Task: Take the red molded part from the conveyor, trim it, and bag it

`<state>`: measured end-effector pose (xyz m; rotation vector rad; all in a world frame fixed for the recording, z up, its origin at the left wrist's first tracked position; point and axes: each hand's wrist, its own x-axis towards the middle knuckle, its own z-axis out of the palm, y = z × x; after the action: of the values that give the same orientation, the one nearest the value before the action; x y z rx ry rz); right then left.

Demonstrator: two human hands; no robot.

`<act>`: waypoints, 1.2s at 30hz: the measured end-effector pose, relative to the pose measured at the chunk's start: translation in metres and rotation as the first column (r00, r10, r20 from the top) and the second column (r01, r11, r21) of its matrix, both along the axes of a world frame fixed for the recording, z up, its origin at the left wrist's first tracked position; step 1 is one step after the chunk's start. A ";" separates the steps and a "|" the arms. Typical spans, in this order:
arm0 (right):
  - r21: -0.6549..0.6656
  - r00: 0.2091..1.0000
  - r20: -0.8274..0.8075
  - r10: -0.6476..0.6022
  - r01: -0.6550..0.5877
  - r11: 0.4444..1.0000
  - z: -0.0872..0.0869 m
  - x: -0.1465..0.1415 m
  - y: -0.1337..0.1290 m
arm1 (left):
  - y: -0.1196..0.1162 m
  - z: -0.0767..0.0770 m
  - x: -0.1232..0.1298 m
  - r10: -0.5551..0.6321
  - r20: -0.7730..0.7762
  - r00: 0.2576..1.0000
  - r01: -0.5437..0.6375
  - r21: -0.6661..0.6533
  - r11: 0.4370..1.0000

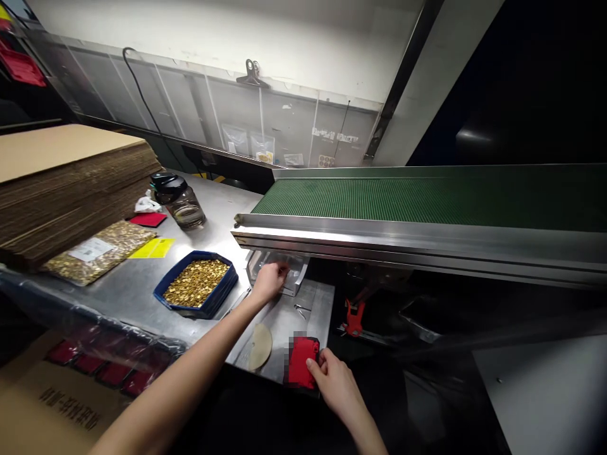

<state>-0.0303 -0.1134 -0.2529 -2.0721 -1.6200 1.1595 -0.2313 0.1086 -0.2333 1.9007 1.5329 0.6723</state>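
Note:
My left hand (271, 280) reaches into a clear plastic tray (298, 285) just below the near end of the conveyor. Its fingers are pinched together, and what they hold, if anything, is too small to make out. Close to the table's front edge, my right hand (336, 379) grips the right side of a flat red packet (303, 361) between thumb and fingers. Part of that packet is blurred by pixel blocks. A round beige disc (260, 347) lies to its left, and a small metal tool (300, 309) rests between the packet and the tray.
A blue tray (230, 284) full of small gold pieces stands on the metal table (222, 196). Behind it are a water bottle (183, 202), a bag of gold pieces (102, 253) and stacked cardboard (71, 189). A green conveyor belt (379, 202) runs off to the right.

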 end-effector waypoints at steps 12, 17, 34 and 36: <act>0.035 0.827 -0.424 -0.368 0.421 0.906 -0.030 0.032 -0.066 | 0.060 -0.005 -0.004 -0.024 -0.172 0.985 0.009 -0.084 0.996; 0.033 0.783 -0.468 -0.408 0.478 0.878 -0.031 0.027 -0.069 | 0.029 0.000 -0.012 0.021 -0.036 0.999 -0.020 0.025 0.999; 0.194 0.646 -0.752 -0.132 0.408 0.892 0.046 -0.045 0.062 | -0.132 0.033 0.027 0.044 0.660 0.750 0.039 -0.111 0.993; 0.157 0.607 -0.780 -0.154 0.428 0.890 0.043 -0.043 0.057 | -0.140 0.027 0.031 0.112 0.732 0.672 0.058 -0.202 0.978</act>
<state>-0.0730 -0.0565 -0.2102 -1.2760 -0.9200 1.2669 -0.2007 -0.0318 -0.2063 1.1889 1.0304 1.0856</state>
